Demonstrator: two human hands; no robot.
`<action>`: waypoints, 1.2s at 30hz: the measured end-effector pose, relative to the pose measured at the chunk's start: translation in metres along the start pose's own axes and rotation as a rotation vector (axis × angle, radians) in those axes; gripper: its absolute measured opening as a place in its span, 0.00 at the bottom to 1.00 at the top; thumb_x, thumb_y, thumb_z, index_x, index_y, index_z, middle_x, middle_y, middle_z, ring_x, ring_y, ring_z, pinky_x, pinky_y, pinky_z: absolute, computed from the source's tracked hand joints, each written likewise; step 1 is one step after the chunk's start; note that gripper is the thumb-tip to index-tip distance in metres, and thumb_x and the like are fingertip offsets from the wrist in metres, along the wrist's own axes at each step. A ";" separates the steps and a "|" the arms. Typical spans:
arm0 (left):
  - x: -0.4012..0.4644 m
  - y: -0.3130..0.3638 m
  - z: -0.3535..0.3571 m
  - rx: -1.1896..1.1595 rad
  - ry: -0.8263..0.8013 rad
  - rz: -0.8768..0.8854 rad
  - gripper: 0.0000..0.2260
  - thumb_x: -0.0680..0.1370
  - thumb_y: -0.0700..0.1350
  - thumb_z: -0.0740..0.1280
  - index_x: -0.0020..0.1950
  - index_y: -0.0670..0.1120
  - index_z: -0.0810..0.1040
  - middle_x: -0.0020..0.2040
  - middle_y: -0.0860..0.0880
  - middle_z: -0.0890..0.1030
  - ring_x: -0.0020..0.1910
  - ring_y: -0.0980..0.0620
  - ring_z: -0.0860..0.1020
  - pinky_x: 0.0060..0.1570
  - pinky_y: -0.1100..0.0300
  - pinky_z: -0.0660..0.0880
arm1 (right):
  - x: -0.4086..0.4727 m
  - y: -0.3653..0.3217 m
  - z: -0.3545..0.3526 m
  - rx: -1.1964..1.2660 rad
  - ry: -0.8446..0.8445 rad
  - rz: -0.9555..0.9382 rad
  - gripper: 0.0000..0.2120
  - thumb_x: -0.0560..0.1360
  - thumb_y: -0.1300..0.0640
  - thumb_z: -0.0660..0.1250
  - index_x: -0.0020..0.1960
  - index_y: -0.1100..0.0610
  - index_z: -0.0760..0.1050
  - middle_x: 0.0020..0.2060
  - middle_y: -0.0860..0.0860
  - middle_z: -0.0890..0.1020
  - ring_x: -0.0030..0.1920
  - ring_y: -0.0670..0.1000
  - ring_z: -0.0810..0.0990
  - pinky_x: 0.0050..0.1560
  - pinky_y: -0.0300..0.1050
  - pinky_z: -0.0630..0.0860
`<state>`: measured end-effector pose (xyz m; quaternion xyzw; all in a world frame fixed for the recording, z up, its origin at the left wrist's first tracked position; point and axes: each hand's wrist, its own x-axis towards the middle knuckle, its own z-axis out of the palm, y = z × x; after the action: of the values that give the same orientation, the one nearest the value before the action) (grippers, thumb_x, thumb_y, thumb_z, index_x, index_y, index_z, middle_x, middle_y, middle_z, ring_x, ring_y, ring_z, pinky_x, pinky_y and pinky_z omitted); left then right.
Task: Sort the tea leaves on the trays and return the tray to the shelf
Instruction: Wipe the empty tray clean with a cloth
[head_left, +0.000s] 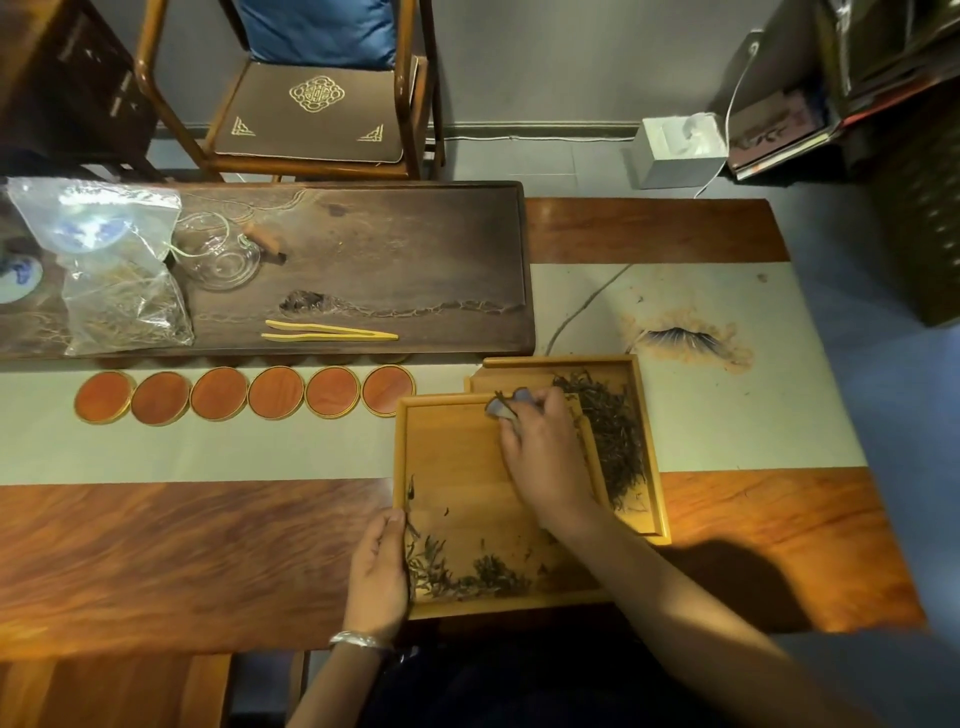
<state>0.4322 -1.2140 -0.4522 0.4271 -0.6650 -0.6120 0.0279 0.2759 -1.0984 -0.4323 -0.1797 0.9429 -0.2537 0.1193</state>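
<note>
Head view: I see my left hand (376, 569) gripping the left rim of the near square wooden tray (457, 457), fingers curled over its edge. Loose dark, wiry tea leaves (462, 574) lie just right of those fingers. My right hand (545, 457) pinches a small grey tool (501, 408). Behind it, a second tray (649, 415) holds a denser leaf pile (613, 431) on the grained desk (182, 545).
</note>
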 end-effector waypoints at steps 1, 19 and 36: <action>0.001 0.000 0.000 0.003 -0.002 -0.002 0.11 0.82 0.44 0.56 0.48 0.50 0.78 0.47 0.53 0.80 0.45 0.63 0.76 0.41 0.73 0.67 | 0.000 -0.003 -0.001 0.010 0.011 -0.009 0.14 0.80 0.54 0.60 0.63 0.57 0.73 0.59 0.52 0.68 0.58 0.49 0.70 0.58 0.43 0.72; -0.001 -0.004 -0.004 -0.004 0.027 0.002 0.11 0.81 0.43 0.57 0.48 0.49 0.79 0.45 0.55 0.81 0.42 0.65 0.77 0.37 0.78 0.68 | 0.006 -0.021 0.025 -0.033 -0.051 -0.131 0.15 0.79 0.56 0.59 0.65 0.56 0.72 0.59 0.53 0.68 0.59 0.51 0.69 0.56 0.43 0.72; 0.012 0.002 -0.017 0.062 0.040 -0.007 0.13 0.81 0.45 0.57 0.41 0.53 0.78 0.38 0.54 0.80 0.34 0.67 0.76 0.34 0.73 0.69 | 0.020 0.050 -0.015 0.227 0.011 -0.017 0.13 0.79 0.54 0.62 0.60 0.58 0.77 0.53 0.49 0.69 0.50 0.43 0.69 0.51 0.32 0.65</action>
<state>0.4333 -1.2351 -0.4519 0.4422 -0.6815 -0.5825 0.0259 0.2392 -1.0598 -0.4479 -0.1714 0.9072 -0.3610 0.1314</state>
